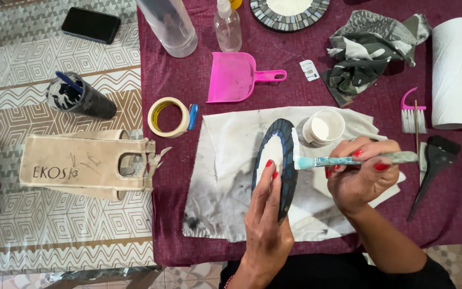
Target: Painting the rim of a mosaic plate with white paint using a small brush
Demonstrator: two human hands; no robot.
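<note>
My left hand (266, 214) holds a round mosaic disc (283, 140) upright on its edge, fingers pressed against its white centre. The disc has a dark blue tiled rim and stands over a stained white cloth (225, 171). My right hand (360, 174) grips a paintbrush (316, 161) with a pale, paint-smeared handle; its bristles touch the disc's right rim. A small open pot of white paste (324, 127) sits just behind the brush.
On the maroon tablecloth (188, 80) lie a pink dustpan (236, 77), masking tape roll (168, 116), spray bottle (227, 25), clear cylinder (169, 24), crumpled rag (372, 51), paper towel roll (454, 72), black brush (435, 160). To the left: canvas bag (84, 163), dark cup (78, 97), phone (90, 24).
</note>
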